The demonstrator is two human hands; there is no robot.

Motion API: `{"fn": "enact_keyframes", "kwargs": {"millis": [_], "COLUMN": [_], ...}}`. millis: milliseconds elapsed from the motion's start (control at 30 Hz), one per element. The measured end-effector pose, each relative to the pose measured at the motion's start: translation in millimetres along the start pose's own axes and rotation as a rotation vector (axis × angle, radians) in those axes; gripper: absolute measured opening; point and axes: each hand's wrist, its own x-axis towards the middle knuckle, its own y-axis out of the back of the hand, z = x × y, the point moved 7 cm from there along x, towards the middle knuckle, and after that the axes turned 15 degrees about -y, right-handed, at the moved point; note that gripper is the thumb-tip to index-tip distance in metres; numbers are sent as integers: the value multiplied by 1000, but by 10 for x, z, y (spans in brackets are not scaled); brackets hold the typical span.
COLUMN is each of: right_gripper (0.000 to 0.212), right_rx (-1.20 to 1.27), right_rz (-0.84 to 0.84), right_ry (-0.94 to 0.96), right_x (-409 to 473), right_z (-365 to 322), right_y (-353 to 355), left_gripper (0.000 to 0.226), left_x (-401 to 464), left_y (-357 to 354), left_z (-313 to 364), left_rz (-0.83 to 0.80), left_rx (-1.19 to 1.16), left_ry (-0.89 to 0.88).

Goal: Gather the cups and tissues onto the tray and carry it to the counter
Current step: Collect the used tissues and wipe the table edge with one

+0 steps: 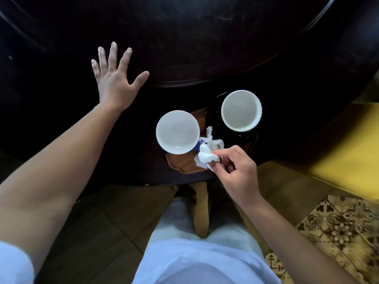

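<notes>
Tray, wooden, lying at the dark table's near edge, carrying two white cups, one on a black saucer. Right hand is pinching a crumpled tissue over the tray's near right corner. Left hand is hovering spread wide, empty, well left.

Two cups and tissues crowd the tray | dark table open beyond and left | right hand blocks near edge
</notes>
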Motion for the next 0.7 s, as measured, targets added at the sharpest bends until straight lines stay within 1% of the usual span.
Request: {"fn": "enact_keyframes", "kwargs": {"millis": [167, 333, 433, 700], "right_gripper": [20, 17, 16, 19], "right_rx": [-138, -318, -414, -435], "right_rz": [79, 132, 144, 149], "right_ry": [51, 104, 103, 46], "right_x": [-256, -259, -217, -160], "right_z": [108, 22, -13, 86], "right_y": [-326, -528, -629, -719], "left_gripper": [86, 87, 87, 87], "left_x": [-11, -18, -10, -6], "left_y": [17, 22, 9, -25], "left_z": [40, 50, 70, 106], "left_rz": [-22, -6, -12, 12], "left_rx": [-2, -16, -7, -12], "left_ry": [14, 8, 9, 0]}}
